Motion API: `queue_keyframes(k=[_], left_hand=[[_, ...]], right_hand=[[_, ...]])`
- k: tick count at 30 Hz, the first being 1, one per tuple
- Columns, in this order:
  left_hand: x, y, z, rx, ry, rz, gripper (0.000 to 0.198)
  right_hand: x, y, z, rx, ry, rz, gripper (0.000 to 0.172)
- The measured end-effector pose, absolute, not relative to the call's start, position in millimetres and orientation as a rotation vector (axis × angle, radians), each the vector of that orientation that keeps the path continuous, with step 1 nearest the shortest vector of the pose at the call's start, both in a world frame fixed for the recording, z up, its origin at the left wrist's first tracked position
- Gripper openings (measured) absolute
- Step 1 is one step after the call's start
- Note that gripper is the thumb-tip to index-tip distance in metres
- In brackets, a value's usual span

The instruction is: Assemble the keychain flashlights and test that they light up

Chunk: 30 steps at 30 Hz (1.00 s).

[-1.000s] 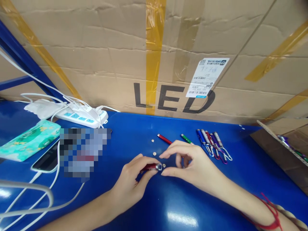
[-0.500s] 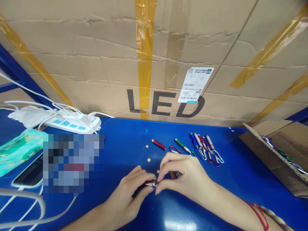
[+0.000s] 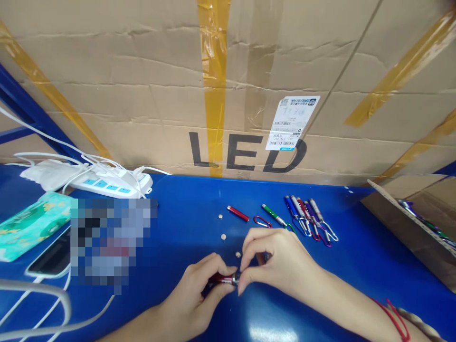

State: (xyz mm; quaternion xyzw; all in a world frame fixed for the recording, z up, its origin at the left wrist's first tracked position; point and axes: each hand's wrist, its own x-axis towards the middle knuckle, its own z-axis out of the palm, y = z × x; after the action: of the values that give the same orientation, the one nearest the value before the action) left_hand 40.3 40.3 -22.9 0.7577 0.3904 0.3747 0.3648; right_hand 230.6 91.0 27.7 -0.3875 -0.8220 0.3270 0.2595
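My left hand (image 3: 194, 297) is closed around a small red keychain flashlight (image 3: 223, 279), whose silver end points right. The thumb and forefinger of my right hand (image 3: 281, 263) pinch at that silver end; what sits between the fingertips is too small to make out. Three small button cells (image 3: 223, 236) lie loose on the blue table (image 3: 199, 213) just beyond my hands. Farther back lie a red flashlight tube (image 3: 238, 213), a red clip (image 3: 261, 221), a green flashlight (image 3: 273, 215) and a row of several coloured keychain flashlights (image 3: 309, 214).
A large cardboard box marked LED (image 3: 245, 95) stands along the table's back. At the left are a white power strip (image 3: 110, 183) with cables, a green tissue pack (image 3: 33, 223) and a phone (image 3: 50, 259). An open carton (image 3: 413, 223) with more flashlights sits at the right.
My right hand's fingers have closed in from spread above the table to pinching the flashlight's silver end. Both hands have drawn slightly nearer to me; the view has shifted.
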Motion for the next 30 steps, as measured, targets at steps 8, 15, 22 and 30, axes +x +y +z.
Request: queue_keyframes(k=[8, 15, 22, 30], left_hand=[[42.2, 38.1, -17.2, 1.878, 1.0, 0.941, 0.012], [41.7, 42.6, -19.6, 1.893, 0.981, 0.976, 0.016], [36.6, 47.9, -24.5, 2.026, 1.023, 0.85, 0.015], [33.8, 50.4, -25.2, 2.254, 0.939, 0.805, 0.015]], right_hand=[[225.9, 91.7, 17.7, -1.154, -2.183, 1.042, 0.016], [221.4, 95.0, 9.2, -1.14, -2.144, 1.087, 0.012], [222.3, 96.7, -6.3, -1.132, -2.078, 1.275, 0.016], [225.2, 97.0, -17.2, -1.064, -2.01, 1.464, 0.022]])
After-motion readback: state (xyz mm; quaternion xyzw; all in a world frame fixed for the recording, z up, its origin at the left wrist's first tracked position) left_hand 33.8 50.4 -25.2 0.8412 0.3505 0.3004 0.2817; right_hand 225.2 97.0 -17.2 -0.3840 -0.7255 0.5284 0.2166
